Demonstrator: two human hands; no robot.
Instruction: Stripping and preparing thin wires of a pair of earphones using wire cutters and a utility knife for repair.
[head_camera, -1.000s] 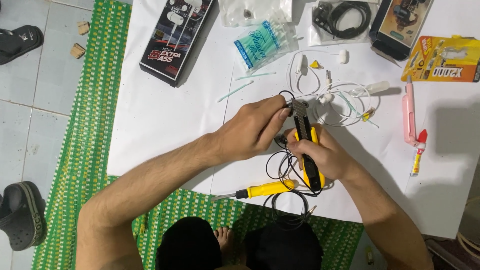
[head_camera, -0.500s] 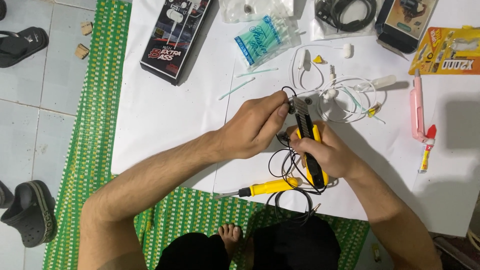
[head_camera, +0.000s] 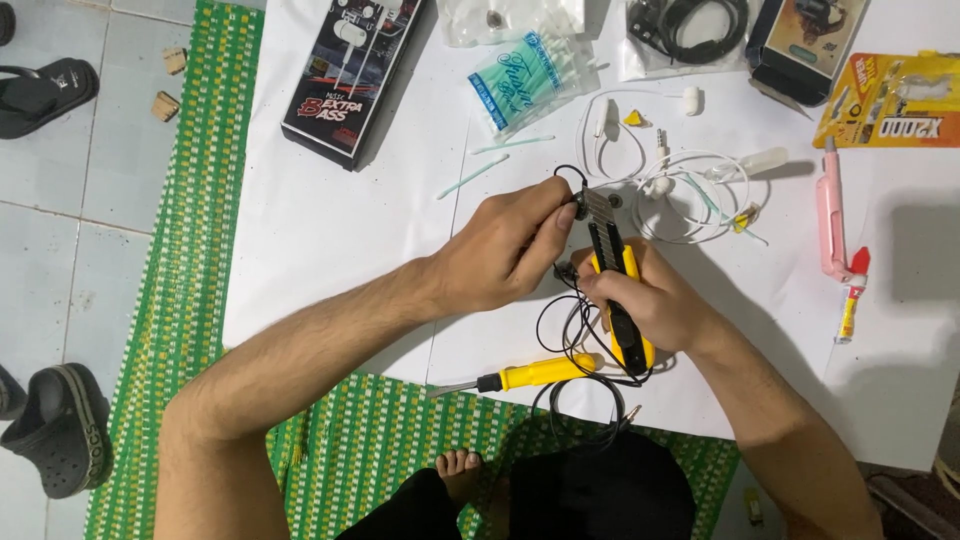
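Head view: your right hand (head_camera: 650, 300) grips the utility knife (head_camera: 615, 285), left hand (head_camera: 505, 250) pinches the black cable (head_camera: 560, 330); a slip risks cutting your fingers.

The utility knife (head_camera: 620, 300) is yellow and black with a grey segmented blade, and the earphone cable (head_camera: 565, 345) is black, lying by a yellow-handled screwdriver (head_camera: 525, 375). They lie over a white sheet (head_camera: 330, 230) on a mat (head_camera: 190, 230) woven in green and white checks. Nearby are white earphones (head_camera: 690, 195), a pink cutter (head_camera: 830, 215), a black box (head_camera: 345, 75) with white and red print, and pale green cotton swabs (head_camera: 530, 80).
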